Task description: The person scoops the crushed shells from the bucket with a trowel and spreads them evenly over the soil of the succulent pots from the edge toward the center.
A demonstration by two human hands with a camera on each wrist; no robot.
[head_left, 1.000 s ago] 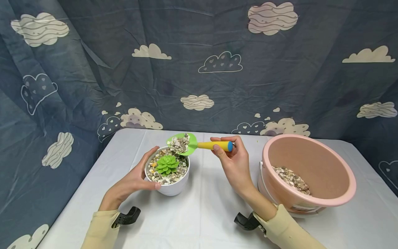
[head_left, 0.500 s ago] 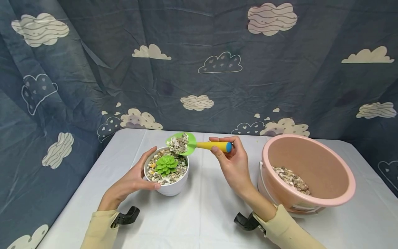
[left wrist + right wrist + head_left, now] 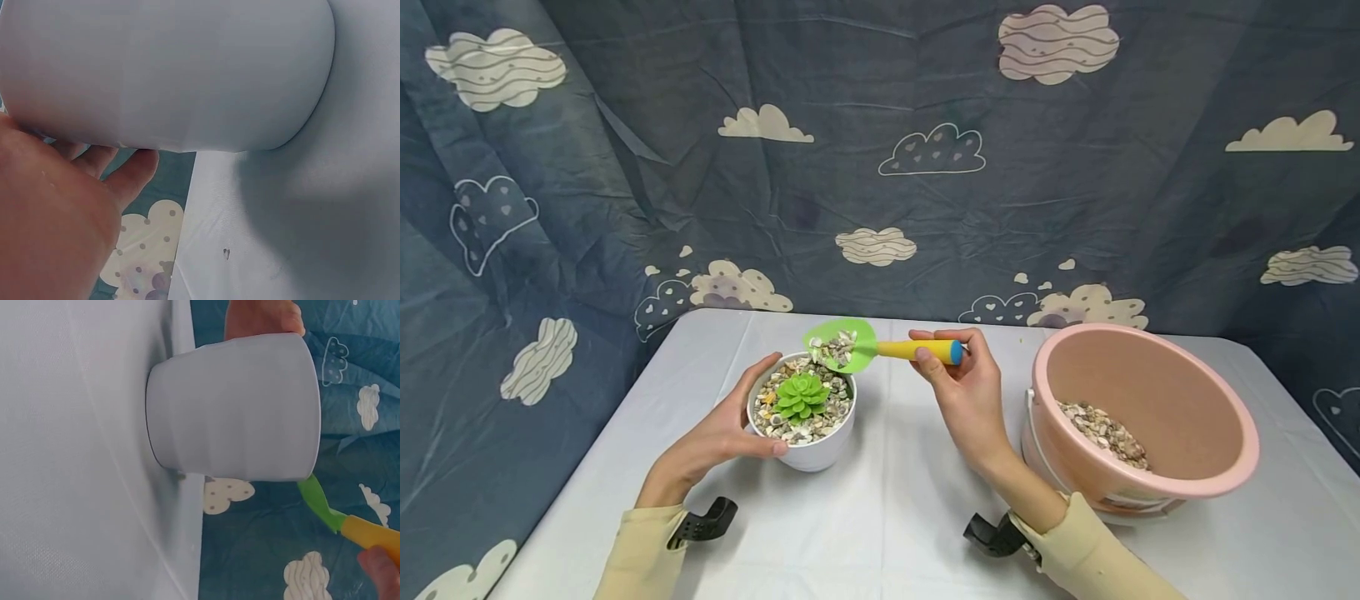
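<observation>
A white flower pot (image 3: 817,454) stands on the table, filled with small pebbles and bearing a green succulent (image 3: 802,396). My left hand (image 3: 722,429) grips the pot from its left side, thumb at the front and fingers round the back. With my right hand (image 3: 962,383) I hold a toy trowel by its yellow handle (image 3: 895,349). The trowel's green blade (image 3: 865,346) tilts over the pot's back right rim, some pebbles (image 3: 837,348) still on it. In the right wrist view the blade (image 3: 319,499) meets the pot's rim.
A pink bucket (image 3: 1150,367) with a heap of pebbles (image 3: 1105,433) in its bottom stands at the right, near my right forearm. The white-covered table (image 3: 880,533) ends at a dark cloud-print cloth (image 3: 880,208) behind and on the left.
Fewer pebbles lie on the trowel's blade than before, and more of its green shows. The blade has tilted slightly toward the pot. My left hand keeps its grip.
</observation>
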